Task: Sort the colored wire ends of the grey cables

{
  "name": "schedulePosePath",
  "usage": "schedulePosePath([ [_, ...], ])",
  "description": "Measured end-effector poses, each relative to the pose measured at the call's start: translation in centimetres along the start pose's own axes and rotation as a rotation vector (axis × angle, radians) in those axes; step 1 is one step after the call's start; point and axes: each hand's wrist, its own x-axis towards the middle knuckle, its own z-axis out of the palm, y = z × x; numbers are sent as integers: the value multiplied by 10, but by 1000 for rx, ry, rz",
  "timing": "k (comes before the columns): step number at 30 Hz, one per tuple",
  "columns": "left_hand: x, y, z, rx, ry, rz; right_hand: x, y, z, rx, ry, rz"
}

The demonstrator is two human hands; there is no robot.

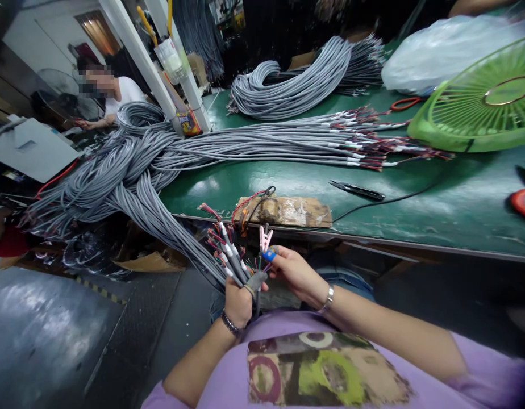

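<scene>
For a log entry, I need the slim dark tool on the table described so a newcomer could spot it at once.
On the green tabletop, find the worn wooden block at the near edge. Just beyond its right end lies the slim, pointed tool. It is dark, unlike the red-handled tool farther right.

— Counter point(228, 179) colour?
— Green. Cables point(245, 142) grey, white bands point(354, 161) near tips. Fan point(496, 105) lime green.
— Clip point(265, 240)?
— Pale pink.
— Shirt point(222, 369)?
— Lilac. Patchwork print point(330, 372): one ring point(275, 378) maroon, another yellow-green.
</scene>
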Motion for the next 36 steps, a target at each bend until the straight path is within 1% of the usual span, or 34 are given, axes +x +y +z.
schedulePosePath([
  [1, 0, 0, 0, -12, 27, 1, 0, -2, -3, 50, 19, 19],
  [2, 1, 1, 0, -26, 45, 4, -1, -4, -5, 95, 8, 42],
  [4, 2, 1, 0, -56, 49, 13, -3, -7, -8, 139, -90, 85],
  [7, 3, 2, 0, -66, 18, 20, -8, -8, -5, 54, -250, 80],
  [10, 3, 1, 0, -54, 20, 20, -11, -9, 2, -84, -309, -8],
  [12, 3, -1, 0, -56, 32, 28, -11, -9, 6, -134, -304, -51],
  [15, 3, -4, 0, -59, 55, 44, -10, -8, 8, -154, -245, -70],
  [19, 4, -2, 2, -109, 116, 42, -10, -4, 5, -160, -142, -86],
  [21, 5, 0, 3, -161, 152, 22, -10, -4, 3, -159, -118, -88],
  [24, 5, 2, 4, -211, 181, -2, -9, -5, 0, -165, -117, -89],
  [28, 5, 3, 3, -172, 152, 21, -9, -6, 0, -199, -108, -107],
  [31, 5, 4, 3, -180, 173, 15, -12, -5, 1, -205, -95, -101],
  [33, 6, 6, 3, -207, 199, 2, -14, -5, 1, -199, -115, -76],
  [36, 7, 8, 3, -229, 207, -1, -17, -6, 2, -198, -151, -39],
])
